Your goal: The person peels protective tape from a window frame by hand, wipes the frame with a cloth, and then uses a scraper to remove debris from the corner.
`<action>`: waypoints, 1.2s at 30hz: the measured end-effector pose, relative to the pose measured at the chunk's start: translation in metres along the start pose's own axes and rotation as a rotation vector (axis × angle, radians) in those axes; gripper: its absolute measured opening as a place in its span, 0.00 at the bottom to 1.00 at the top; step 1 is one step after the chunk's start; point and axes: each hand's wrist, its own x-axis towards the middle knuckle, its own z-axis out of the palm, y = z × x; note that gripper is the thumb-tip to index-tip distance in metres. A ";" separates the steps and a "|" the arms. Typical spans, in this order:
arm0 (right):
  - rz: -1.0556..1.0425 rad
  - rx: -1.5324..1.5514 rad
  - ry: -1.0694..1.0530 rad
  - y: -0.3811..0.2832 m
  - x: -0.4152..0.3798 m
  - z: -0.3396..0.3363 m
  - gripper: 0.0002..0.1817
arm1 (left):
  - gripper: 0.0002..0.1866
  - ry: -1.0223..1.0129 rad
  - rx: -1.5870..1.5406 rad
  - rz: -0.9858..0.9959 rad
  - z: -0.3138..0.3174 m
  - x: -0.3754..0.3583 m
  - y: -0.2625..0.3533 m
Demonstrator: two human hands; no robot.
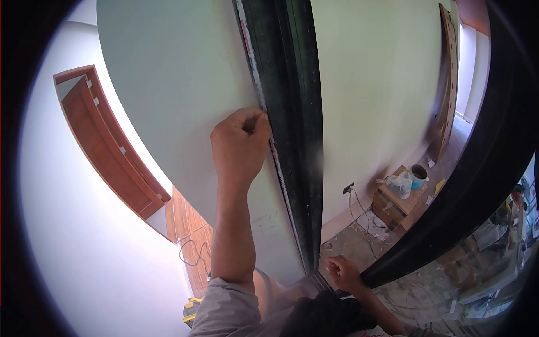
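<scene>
My left hand (241,140) is raised against a pale wall panel (179,84), thumb and fingertips pinched together at the edge of a tall black frame (295,112). Whatever lies between those fingertips is too small or hidden to make out. Along the seam beside the hand runs a rough whitish strip (255,76) with reddish patches. Lower down, my right hand (343,272) is near the foot of the frame, its fingers loosely curled with nothing visible in them. Dark curved trim (449,202) passes just right of that hand.
Behind the frame, a cardboard box (390,208) carries a blue bucket (418,176) and a clear plastic bag (400,185). Cords hang from a wall outlet (348,189). A brown door (112,146) is at left; a yellow-and-black item (191,312) sits lower left.
</scene>
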 end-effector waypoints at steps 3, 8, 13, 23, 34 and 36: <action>-0.030 -0.013 0.012 0.006 0.000 0.003 0.12 | 0.08 -0.014 -0.049 -0.053 -0.001 -0.001 0.006; -0.044 0.015 0.006 0.004 0.002 0.002 0.12 | 0.08 0.000 -0.006 -0.018 0.001 -0.003 0.003; -0.041 -0.009 -0.028 0.004 -0.001 0.000 0.12 | 0.08 -0.002 -0.133 -0.102 -0.003 -0.005 0.008; -0.041 -0.006 -0.036 0.005 0.000 0.001 0.13 | 0.05 0.031 -0.069 -0.064 0.002 -0.005 0.007; -0.033 0.026 -0.024 0.008 0.002 0.003 0.14 | 0.05 0.135 0.181 0.143 0.012 -0.006 -0.003; -0.062 0.021 -0.024 0.006 0.003 0.001 0.14 | 0.06 0.026 -0.200 -0.101 0.002 -0.008 0.006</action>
